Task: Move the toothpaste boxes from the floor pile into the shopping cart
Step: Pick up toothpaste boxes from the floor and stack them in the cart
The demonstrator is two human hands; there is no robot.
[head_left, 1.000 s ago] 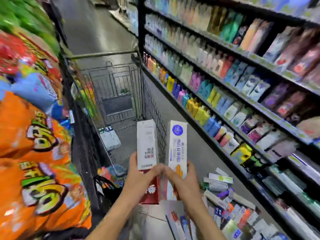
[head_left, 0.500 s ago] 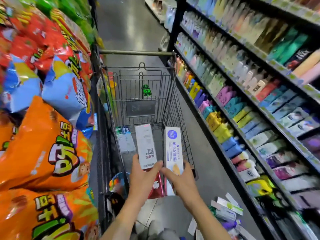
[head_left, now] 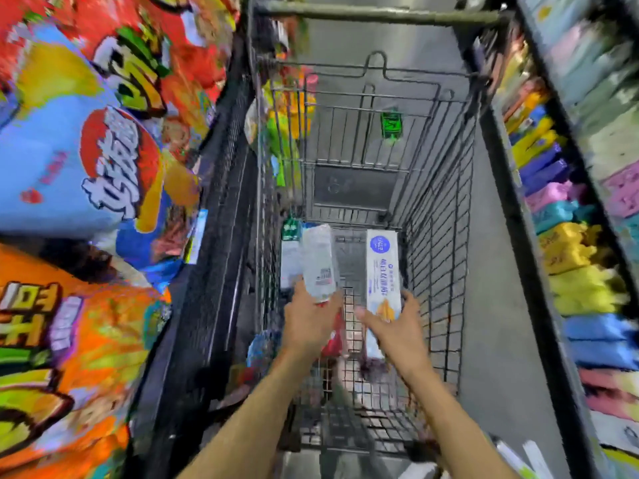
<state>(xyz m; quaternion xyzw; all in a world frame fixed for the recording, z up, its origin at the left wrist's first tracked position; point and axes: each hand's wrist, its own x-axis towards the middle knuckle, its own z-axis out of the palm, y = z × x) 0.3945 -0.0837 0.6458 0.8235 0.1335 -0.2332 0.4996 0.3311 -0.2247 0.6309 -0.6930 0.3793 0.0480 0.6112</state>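
Head view. Centre of frame: the left hand (head_left: 313, 323) grips the lower end of a white-and-red toothpaste box (head_left: 318, 262), and the right hand (head_left: 392, 328) grips a white toothpaste box with a blue logo (head_left: 382, 271). Both boxes are held within the wire walls of the shopping cart (head_left: 439, 236). Another box (head_left: 289, 257) lies at the basket's left wall; open mesh floor shows between the two held boxes. Snack bags (head_left: 86, 167) crowd the left edge; shelves (head_left: 570, 202) line the right.
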